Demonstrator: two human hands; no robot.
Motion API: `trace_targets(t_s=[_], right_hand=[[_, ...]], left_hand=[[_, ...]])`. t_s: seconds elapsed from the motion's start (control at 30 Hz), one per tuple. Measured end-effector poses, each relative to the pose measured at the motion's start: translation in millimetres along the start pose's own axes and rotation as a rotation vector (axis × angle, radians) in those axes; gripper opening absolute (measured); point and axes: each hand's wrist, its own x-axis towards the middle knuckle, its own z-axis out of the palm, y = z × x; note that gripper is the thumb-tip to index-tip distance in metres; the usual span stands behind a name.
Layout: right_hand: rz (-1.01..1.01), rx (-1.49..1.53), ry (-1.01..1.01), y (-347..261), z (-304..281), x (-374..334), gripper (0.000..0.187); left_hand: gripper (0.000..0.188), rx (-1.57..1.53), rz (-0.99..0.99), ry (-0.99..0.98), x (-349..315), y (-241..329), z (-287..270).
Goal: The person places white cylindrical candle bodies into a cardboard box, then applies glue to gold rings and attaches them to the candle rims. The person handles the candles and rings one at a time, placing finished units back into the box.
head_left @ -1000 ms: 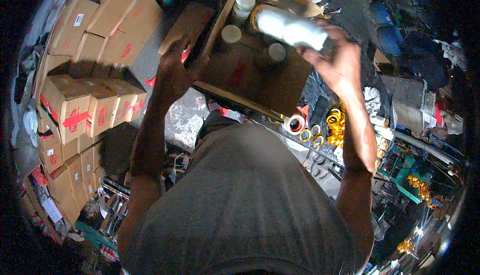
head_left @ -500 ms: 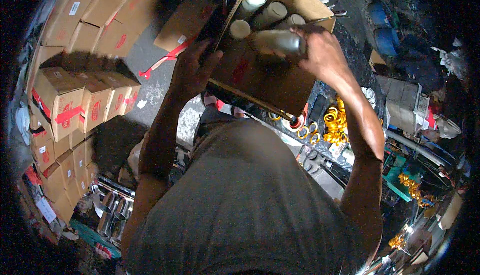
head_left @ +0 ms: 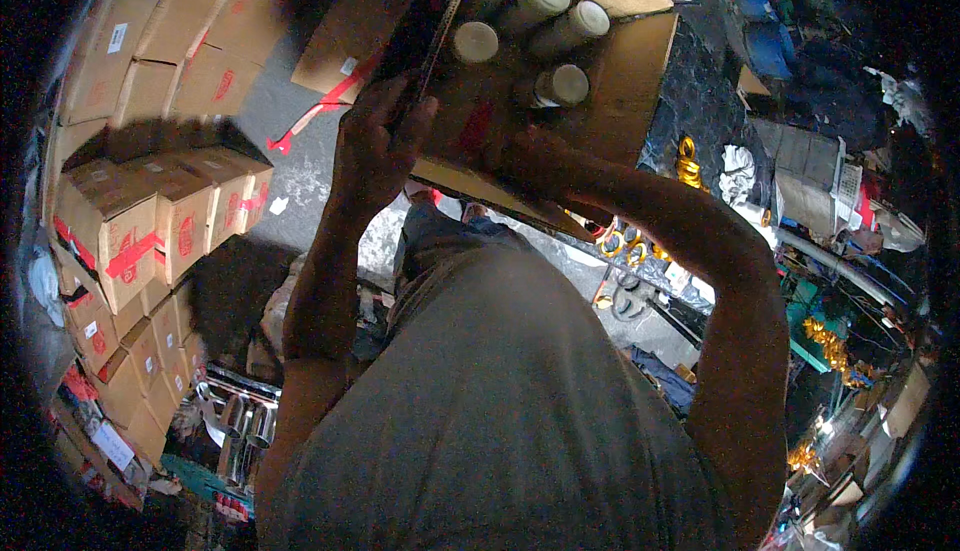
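An open cardboard box (head_left: pixel 625 86) stands in front of me, tilted in view. Several grey cylinders with pale round tops stand inside it, among them one cylinder (head_left: pixel 562 86) nearest its right wall. My left hand (head_left: pixel 375 146) grips the box's left edge, its thumb along the rim. My right hand (head_left: pixel 535 159) reaches low into the near part of the box, below that cylinder and apart from it. Shade hides its fingers, so I cannot make out whether they hold anything.
Stacked cardboard cartons (head_left: pixel 140 221) with red tape fill the left side. A brown cardboard piece (head_left: pixel 350 36) with red tape lies beyond my left hand. Gold-coloured rings (head_left: pixel 690 166) lie right of the box. Shiny metal tubes (head_left: pixel 240 421) sit at lower left.
My right hand has let go of the cylinder, which now stands in the box, and has moved down and left inside it. My left hand stays at the box's left edge.
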Motion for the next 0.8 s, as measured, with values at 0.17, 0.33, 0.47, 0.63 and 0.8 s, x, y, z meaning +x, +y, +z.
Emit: trace_targets(t_s=[0.17, 0.33, 0.47, 0.63, 0.8], right_hand=[[0.022, -0.004, -0.051, 1.9, -6.9, 14.2, 0.029], [0.060, 0.125, 0.012, 20.0, -23.6, -1.2, 0.022], [0.230, 0.493, 0.247, 53.2, -68.1, -83.0, 0.019], [0.005, 0.851, 0.861, 88.7, -19.3, -247.0, 0.022], [0.422, 0.870, 0.629, 150.1, 255.2, -289.4, 0.036]], left_hand=[[0.035, -0.093, -0.143, -0.055, 0.1, 2.1, -6.0], [0.036, -0.114, -0.056, -0.027, -0.5, -0.3, -0.6], [0.040, -0.228, -0.019, -0.031, -1.3, -26.9, -5.3], [0.041, -0.166, -0.021, 0.095, -6.8, -42.5, -4.5], [0.042, 0.183, 0.104, 0.214, -41.5, -34.4, 40.1]])
